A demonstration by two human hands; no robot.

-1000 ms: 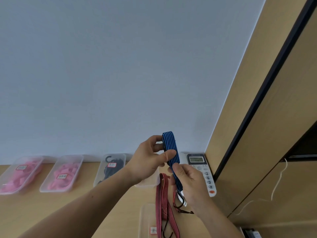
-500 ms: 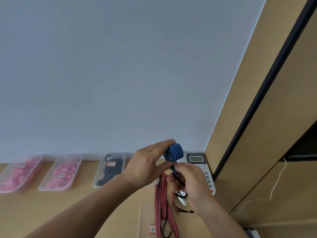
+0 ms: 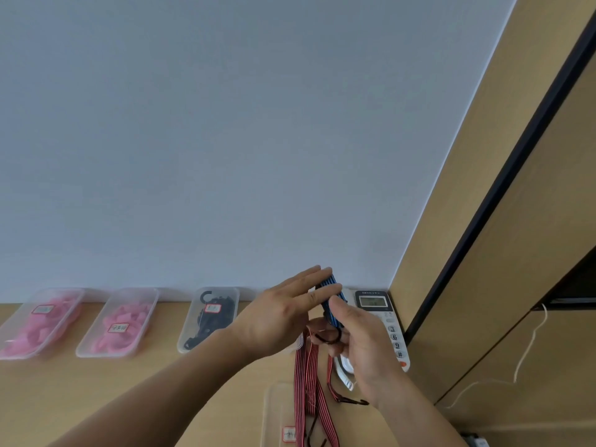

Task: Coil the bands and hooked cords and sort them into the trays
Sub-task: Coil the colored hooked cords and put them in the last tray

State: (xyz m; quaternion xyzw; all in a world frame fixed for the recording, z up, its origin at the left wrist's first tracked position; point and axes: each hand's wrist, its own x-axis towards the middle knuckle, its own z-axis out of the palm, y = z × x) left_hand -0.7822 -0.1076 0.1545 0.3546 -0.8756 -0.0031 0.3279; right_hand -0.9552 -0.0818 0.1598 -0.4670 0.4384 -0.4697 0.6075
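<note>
Along the far edge of the desk [image 3: 96,398] sit a left pink-band tray [image 3: 75,295], a second pink-band tray [image 3: 151,304] and a tray of black hooked cords [image 3: 190,330], their red-bordered labels too blurred to read; the phone [image 3: 383,321] at right shows keys 3, 6, 9, #. Between the hands, above the desk, the coiled blue striped cord [image 3: 331,312] stands nearly upright, top leaning far-left: the left hand [image 3: 277,317] presses it with straight fingers, the right hand [image 3: 364,343] pins it by thumb, curled fingers round its black hook [image 3: 329,337], partly hidden.

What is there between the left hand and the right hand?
The coiled blue striped cord: the left hand lays straight fingers on it, the right hand pinches it. The head view shows this.
</note>
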